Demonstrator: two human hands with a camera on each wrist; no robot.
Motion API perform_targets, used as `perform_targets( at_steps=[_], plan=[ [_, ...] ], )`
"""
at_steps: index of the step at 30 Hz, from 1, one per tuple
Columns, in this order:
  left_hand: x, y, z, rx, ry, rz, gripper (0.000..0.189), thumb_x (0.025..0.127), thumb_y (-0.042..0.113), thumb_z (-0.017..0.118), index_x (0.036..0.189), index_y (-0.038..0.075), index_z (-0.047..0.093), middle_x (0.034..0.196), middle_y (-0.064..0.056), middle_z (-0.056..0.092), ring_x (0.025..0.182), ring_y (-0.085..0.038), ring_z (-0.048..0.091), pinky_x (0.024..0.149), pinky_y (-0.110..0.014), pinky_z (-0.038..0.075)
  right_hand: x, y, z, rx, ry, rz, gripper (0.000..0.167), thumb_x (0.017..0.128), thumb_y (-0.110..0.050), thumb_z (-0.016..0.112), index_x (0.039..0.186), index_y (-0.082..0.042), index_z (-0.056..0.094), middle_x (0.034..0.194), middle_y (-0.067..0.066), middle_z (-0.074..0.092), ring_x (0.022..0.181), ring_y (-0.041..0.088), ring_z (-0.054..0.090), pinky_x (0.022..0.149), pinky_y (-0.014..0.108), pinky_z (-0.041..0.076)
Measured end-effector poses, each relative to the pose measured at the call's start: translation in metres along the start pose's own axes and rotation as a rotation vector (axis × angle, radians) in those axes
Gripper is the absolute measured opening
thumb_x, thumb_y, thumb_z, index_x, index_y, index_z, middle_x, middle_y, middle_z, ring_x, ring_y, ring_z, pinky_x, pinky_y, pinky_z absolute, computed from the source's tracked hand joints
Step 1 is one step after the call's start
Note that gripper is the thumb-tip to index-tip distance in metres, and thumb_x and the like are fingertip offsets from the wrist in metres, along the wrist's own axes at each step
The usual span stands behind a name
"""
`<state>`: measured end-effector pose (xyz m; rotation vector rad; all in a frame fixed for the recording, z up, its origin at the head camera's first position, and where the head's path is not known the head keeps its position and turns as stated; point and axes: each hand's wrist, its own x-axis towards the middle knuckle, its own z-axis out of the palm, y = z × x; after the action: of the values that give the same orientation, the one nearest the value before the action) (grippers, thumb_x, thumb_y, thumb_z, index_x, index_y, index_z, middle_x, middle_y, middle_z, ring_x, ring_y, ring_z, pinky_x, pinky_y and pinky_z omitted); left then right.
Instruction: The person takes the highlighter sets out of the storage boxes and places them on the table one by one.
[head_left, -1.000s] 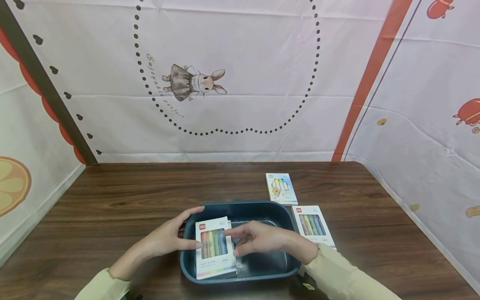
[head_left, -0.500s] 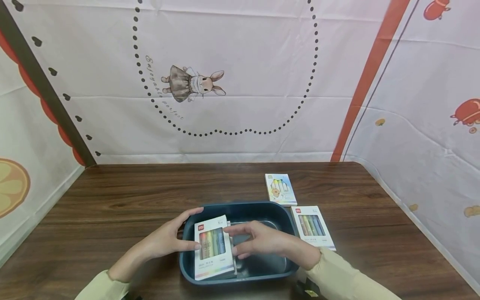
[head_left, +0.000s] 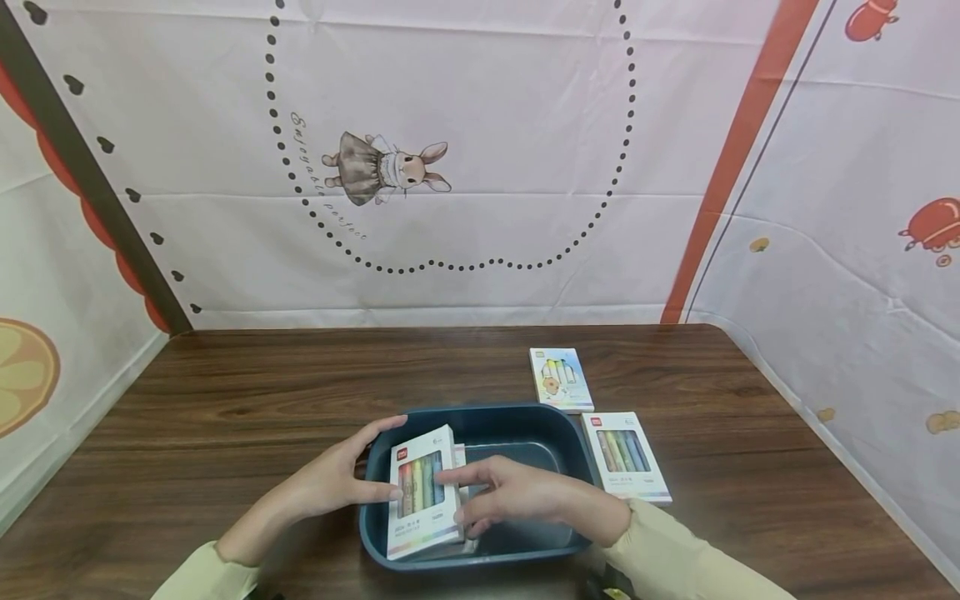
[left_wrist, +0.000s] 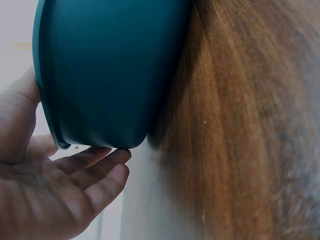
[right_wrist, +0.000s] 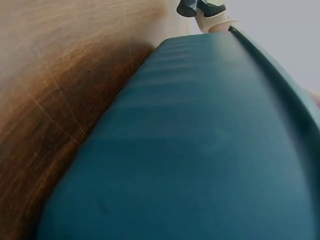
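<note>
Presently, the white box [head_left: 422, 490] with coloured sticks in its window stands in the left part of the blue bin [head_left: 532, 537], turned askew, and a pale flat thing [head_left: 461, 455] shows beside its right edge. The left hand [head_left: 337, 477] grips the bin's rim with spread fingers, thumb over it and reaching to the box's left edge. The right hand [head_left: 521, 493] seems to pinch the box lightly on its right part – index finger across the window, thumb at the edge; the lower fingers are mostly hidden. To do this adjusting well, I would keep the bin steady on the desk [head_left: 262, 408], guide the box by its stiff edges and turn it slowly; pressing on the window could dent it, and the flat thing could catch its edge.
</note>
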<state>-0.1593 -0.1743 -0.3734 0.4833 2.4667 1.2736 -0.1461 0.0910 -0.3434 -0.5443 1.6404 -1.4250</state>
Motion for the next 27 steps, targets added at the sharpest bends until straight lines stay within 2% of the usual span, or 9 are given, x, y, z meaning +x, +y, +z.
perform_targets(
  at_steps=[9,17,23,27],
  plan=[
    [-0.0003,0.0006,0.0002,-0.001,0.002,0.000,0.080,0.073,0.035,0.076,0.139,0.027,0.031,0.139,-0.019,0.036,0.121,-0.040,0.039,0.092,-0.061,0.035,-0.0015,-0.0004,0.0037,0.047,0.037,0.003,0.059,0.090,-0.003,0.051,0.143,-0.007,0.027,0.137,0.014,0.036,0.097,0.019,0.056,0.085,0.033,0.049],
    [0.0001,0.0006,-0.0005,0.001,-0.002,0.010,0.080,0.073,0.035,0.075,0.139,0.027,0.031,0.138,-0.019,0.036,0.121,-0.040,0.039,0.092,-0.061,0.035,-0.0013,-0.0006,0.0036,0.046,0.061,-0.002,0.057,0.089,-0.002,0.052,0.142,-0.005,0.030,0.134,0.013,0.039,0.094,0.019,0.057,0.085,0.033,0.049],
    [0.0007,-0.0012,-0.0009,-0.004,-0.012,0.034,0.080,0.074,0.035,0.075,0.139,0.024,0.030,0.138,-0.021,0.036,0.120,-0.040,0.041,0.092,-0.056,0.039,-0.0036,-0.0007,0.0029,0.087,0.089,-0.006,0.055,0.089,-0.003,0.054,0.140,-0.004,0.033,0.136,0.012,0.039,0.095,0.020,0.058,0.087,0.033,0.048],
    [0.0004,-0.0013,-0.0010,-0.001,-0.014,0.027,0.080,0.074,0.035,0.075,0.139,0.024,0.030,0.138,-0.021,0.035,0.121,-0.040,0.040,0.092,-0.055,0.039,-0.0054,-0.0007,0.0013,0.130,0.097,-0.005,0.054,0.089,-0.003,0.054,0.139,-0.003,0.034,0.136,0.013,0.039,0.096,0.019,0.058,0.087,0.033,0.048]
  ],
)
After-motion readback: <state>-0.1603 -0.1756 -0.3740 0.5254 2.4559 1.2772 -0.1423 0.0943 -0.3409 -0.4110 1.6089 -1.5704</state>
